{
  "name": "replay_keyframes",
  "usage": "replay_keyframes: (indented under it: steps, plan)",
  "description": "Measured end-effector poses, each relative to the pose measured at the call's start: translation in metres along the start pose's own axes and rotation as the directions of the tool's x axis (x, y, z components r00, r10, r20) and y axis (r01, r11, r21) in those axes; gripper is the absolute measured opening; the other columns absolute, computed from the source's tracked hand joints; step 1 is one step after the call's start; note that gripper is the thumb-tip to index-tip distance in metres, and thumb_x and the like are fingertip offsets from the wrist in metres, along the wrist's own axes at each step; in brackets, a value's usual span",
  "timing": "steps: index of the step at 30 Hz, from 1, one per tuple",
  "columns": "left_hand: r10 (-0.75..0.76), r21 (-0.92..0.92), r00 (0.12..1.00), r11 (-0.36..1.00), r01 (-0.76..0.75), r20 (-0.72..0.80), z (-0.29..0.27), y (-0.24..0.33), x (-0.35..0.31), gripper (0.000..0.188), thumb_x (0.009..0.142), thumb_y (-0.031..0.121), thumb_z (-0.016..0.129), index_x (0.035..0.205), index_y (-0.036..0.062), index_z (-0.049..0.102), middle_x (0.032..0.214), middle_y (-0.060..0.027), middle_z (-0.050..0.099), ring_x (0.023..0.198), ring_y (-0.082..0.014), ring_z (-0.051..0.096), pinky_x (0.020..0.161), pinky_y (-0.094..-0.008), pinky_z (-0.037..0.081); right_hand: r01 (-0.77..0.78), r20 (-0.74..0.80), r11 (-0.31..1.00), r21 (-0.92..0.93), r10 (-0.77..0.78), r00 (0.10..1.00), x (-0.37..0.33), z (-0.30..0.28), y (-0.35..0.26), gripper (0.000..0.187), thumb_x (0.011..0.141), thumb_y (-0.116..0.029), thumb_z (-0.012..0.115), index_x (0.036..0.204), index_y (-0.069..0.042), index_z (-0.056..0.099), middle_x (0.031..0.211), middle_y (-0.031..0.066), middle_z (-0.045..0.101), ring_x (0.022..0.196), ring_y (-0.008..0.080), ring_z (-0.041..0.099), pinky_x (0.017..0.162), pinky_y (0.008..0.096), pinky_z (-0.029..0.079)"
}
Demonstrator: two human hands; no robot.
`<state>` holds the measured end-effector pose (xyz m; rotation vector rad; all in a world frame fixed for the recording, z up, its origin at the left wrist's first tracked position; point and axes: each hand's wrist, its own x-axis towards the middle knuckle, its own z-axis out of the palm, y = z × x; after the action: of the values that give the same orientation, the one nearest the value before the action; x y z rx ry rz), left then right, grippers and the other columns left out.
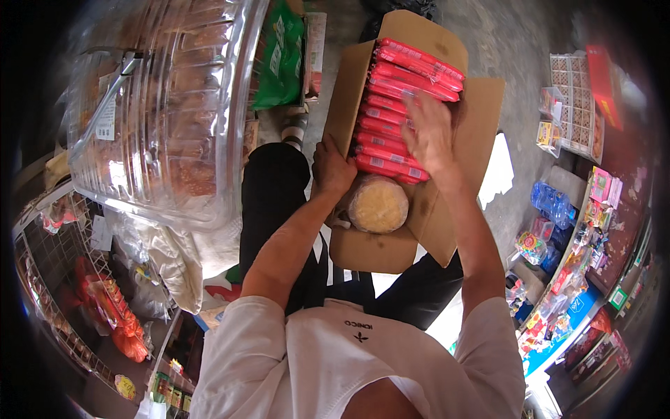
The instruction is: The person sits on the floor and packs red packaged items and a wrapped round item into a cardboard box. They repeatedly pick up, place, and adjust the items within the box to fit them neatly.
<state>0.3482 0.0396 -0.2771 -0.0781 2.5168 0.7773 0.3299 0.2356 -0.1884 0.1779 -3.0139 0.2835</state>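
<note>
An opened cardboard box stands between my legs with its flaps spread. Inside, red plastic-wrapped packets are stacked in a row, each long and slim with a white label patch. At the box's near end is a round, pale yellow item in clear wrap; its kind cannot be made out. My left hand grips the box's left side, close to that round item. Over the right part of the packets hovers my right hand, slightly blurred, fingers stretched and apart with nothing visible in them.
A large clear plastic container of brown food rises close on my left, with a metal-handled tool against it. Beyond it hangs a green bag. Egg trays, a blue plastic bottle and shelved goods line the right side.
</note>
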Motion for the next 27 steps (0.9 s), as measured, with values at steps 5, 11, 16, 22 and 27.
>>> replay_keyframes:
  steps: [5, 11, 16, 22, 27]
  plan:
    - [-0.006, -0.001, 1.000, 1.000, 0.006, 0.005, 0.000, 0.001, 0.000, 0.072, 0.070, 0.019, 0.065, 0.129, -0.0022, 0.030, 0.114, -0.0220, 0.045, 0.106, -0.0379, 0.047, 0.084, -0.0466, 0.043, -0.158, 0.400, 0.981, 0.113, 0.101, 0.911, -0.050, 0.014, -0.022, 0.051, 0.072, -0.016, 0.066, 0.119, -0.005, 0.050, 0.112, 0.0153, 0.052, 0.108, 0.0323, 0.047, 0.092, 0.0453, 0.035]
    - [-0.009, 0.019, 1.000, 1.000, 0.009, 0.000, 0.002, 0.001, 0.000, 0.073, 0.070, 0.020, 0.066, 0.129, -0.0016, 0.029, 0.113, -0.0220, 0.045, 0.106, -0.0376, 0.047, 0.084, -0.0466, 0.043, -0.186, 0.409, 0.981, -0.049, 0.190, 0.893, -0.070, 0.029, -0.043, 0.060, 0.069, -0.019, 0.069, 0.123, -0.003, 0.046, 0.114, 0.0126, 0.049, 0.108, 0.0306, 0.045, 0.091, 0.0430, 0.036]
    - [-0.006, 0.033, 1.000, 0.999, 0.007, -0.012, 0.003, -0.001, 0.000, 0.073, 0.070, 0.020, 0.066, 0.130, -0.0011, 0.029, 0.111, -0.0215, 0.045, 0.104, -0.0378, 0.048, 0.083, -0.0466, 0.044, -0.179, 0.437, 0.980, -0.093, 0.201, 0.876, -0.066, 0.036, -0.045, 0.063, 0.066, -0.019, 0.071, 0.122, -0.002, 0.046, 0.106, 0.0118, 0.050, 0.103, 0.0286, 0.046, 0.085, 0.0415, 0.039]
    - [-0.003, 0.053, 1.000, 0.999, 0.004, -0.017, 0.004, 0.000, 0.000, 0.073, 0.070, 0.020, 0.066, 0.130, -0.0011, 0.029, 0.111, -0.0213, 0.045, 0.103, -0.0379, 0.048, 0.083, -0.0462, 0.045, -0.121, 0.455, 0.987, -0.107, 0.157, 0.877, -0.061, 0.039, -0.041, 0.064, 0.064, -0.018, 0.072, 0.121, -0.001, 0.047, 0.103, 0.0119, 0.050, 0.100, 0.0282, 0.046, 0.081, 0.0400, 0.042]
    - [0.006, 0.018, 1.000, 1.000, -0.005, -0.027, 0.004, -0.002, 0.000, 0.072, 0.070, 0.019, 0.066, 0.129, -0.0011, 0.030, 0.111, -0.0215, 0.045, 0.103, -0.0381, 0.048, 0.083, -0.0462, 0.045, -0.048, 0.402, 0.998, -0.052, 0.064, 0.913, -0.062, 0.033, -0.036, 0.063, 0.058, -0.019, 0.073, 0.114, -0.002, 0.050, 0.098, 0.0111, 0.050, 0.095, 0.0277, 0.047, 0.080, 0.0402, 0.040]
